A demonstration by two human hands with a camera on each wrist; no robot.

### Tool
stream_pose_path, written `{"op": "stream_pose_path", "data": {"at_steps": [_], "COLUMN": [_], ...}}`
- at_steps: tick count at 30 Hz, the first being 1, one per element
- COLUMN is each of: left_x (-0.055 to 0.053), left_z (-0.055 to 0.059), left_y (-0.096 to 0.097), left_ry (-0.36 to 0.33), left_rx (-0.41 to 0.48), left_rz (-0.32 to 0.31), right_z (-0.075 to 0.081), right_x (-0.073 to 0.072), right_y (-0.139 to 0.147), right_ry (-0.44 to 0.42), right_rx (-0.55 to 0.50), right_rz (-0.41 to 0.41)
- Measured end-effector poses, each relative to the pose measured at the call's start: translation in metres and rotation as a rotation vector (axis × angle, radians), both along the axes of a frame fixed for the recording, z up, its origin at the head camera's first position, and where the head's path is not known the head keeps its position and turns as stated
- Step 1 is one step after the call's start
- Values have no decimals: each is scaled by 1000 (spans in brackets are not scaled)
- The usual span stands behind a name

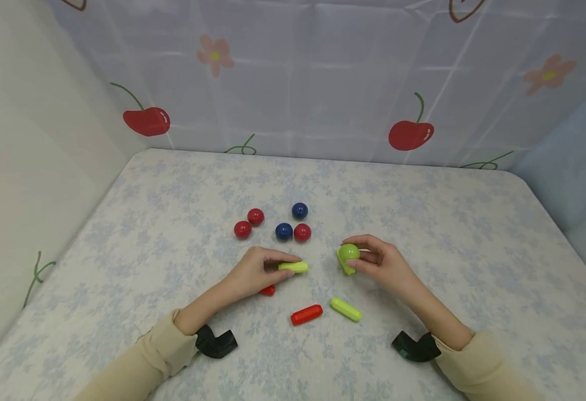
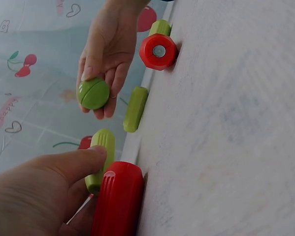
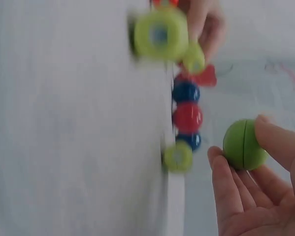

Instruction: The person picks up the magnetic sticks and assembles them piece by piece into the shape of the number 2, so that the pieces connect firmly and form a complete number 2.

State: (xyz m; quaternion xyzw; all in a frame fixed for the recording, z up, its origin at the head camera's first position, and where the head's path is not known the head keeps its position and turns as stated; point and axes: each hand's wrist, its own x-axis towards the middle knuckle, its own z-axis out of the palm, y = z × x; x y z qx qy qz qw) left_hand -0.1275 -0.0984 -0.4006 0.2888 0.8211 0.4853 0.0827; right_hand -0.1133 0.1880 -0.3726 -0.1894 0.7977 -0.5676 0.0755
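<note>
My left hand (image 1: 250, 274) pinches a yellow-green stick (image 1: 295, 267) between thumb and fingers. A red stick (image 1: 268, 291) lies beneath that wrist, partly hidden in the head view but large beside the fingers in the left wrist view. Thumb and fingertips of my right hand (image 1: 384, 264) grip a green ball (image 3: 243, 144) with a seam round it. In the head view, the ball overlaps a second yellow-green stick (image 1: 348, 271), which lies on the table in the wrist views. Nearer the body are another red stick (image 1: 306, 315) and a third yellow-green stick (image 1: 345, 309).
Beyond the hands sit red balls (image 1: 243, 229) and two blue balls (image 1: 284, 231) in a loose group. A pale floral cloth covers the table (image 1: 182, 195). Behind it hangs a curtain (image 1: 293, 83) printed with cherries and flowers.
</note>
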Motion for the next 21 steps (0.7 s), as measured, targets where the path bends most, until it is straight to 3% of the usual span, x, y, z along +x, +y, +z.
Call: {"op": "stream_pose_path", "data": {"at_steps": [7, 21], "left_x": [0, 0], "left_z": [1, 0], "left_y": [1, 3], "left_ry": [13, 30], "left_rx": [28, 97], "left_rz": [16, -13], "right_z": [-5, -20], "right_x": [13, 20], "right_y": [-22, -35], "right_ry": [-123, -248], "right_rx": [-128, -196], "right_rz": [60, 78]}}
